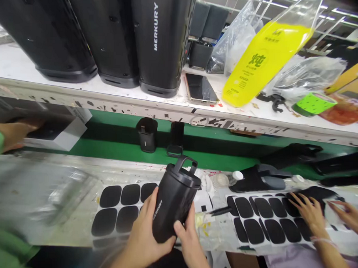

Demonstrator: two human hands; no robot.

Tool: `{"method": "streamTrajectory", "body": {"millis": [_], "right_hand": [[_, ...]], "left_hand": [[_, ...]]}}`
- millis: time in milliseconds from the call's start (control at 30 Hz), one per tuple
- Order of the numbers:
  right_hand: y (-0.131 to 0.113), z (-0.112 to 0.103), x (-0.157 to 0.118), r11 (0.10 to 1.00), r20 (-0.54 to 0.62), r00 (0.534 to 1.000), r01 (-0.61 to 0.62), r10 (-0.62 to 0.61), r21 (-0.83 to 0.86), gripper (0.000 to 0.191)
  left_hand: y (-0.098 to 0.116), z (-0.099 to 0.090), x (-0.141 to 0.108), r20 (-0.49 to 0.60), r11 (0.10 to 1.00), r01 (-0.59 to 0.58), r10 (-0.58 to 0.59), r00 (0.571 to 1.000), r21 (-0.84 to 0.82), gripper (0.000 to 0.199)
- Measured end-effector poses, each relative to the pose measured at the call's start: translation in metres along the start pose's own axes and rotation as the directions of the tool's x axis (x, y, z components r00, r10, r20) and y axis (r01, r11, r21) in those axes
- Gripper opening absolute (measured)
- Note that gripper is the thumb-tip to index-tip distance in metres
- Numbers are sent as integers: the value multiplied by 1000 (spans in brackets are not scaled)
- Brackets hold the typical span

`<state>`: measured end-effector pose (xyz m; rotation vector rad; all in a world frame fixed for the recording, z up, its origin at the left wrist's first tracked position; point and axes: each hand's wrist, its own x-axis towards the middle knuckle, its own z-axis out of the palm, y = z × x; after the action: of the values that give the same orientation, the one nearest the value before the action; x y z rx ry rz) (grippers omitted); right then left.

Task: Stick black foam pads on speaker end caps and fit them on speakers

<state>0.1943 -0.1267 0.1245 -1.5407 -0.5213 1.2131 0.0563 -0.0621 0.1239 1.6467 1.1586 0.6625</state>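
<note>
A black portable speaker [176, 203] with a loop handle on top and MERKURY lettering on its side is held tilted over the work table. My left hand [145, 231] wraps its left side and lower part. On the right side, my right hand [189, 237] grips it with the thumb across the front. Left of it lies a sheet of black rounded-square stickers [108, 196], partly covered by my left hand and forearm. A black pen [221, 211] rests just right of the speaker.
Large black speakers [162, 42], a phone [201, 88] and a yellow pouch [259, 66] stand on the shelf. Below are two small black units, one a speaker [147, 136]. A co-worker's hands [310, 213] touch sticker sheets at right; a green-sleeved arm [12, 136] reaches in at left.
</note>
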Motion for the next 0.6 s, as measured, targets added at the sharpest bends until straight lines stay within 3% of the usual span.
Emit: {"method": "streamTrajectory", "body": {"millis": [67, 133, 233, 333, 433, 500, 600], "right_hand": [[-8, 2, -3, 999, 7, 1000, 13, -12, -46, 116], [-23, 1, -5, 992, 22, 996, 83, -82, -90, 105], [-56, -3, -5, 958, -14, 967, 248, -253, -142, 92], [-88, -3, -9, 929, -18, 941, 330, -338, -170, 86], [-103, 4, -20, 925, -12, 942, 328, -336, -191, 77], [-102, 12, -29, 940, -42, 951, 297, -308, -167, 98], [-95, 25, -35, 971, -81, 971, 219, -227, -90, 138]], "left_hand": [[6, -5, -3, -11, 999, -12, 12, 1000, -41, 107], [10, -9, -7, 30, 963, 39, -32, 999, -266, 110], [15, -13, -16, 177, 790, 161, -68, 982, -592, 121], [25, -13, -25, 200, 709, 190, -70, 977, -680, 117], [35, -14, -29, 183, 704, 261, -186, 965, -660, 96], [37, -16, -31, 163, 735, 304, -259, 952, -606, 91], [27, -18, -37, 37, 854, 270, -283, 958, -446, 94]]}}
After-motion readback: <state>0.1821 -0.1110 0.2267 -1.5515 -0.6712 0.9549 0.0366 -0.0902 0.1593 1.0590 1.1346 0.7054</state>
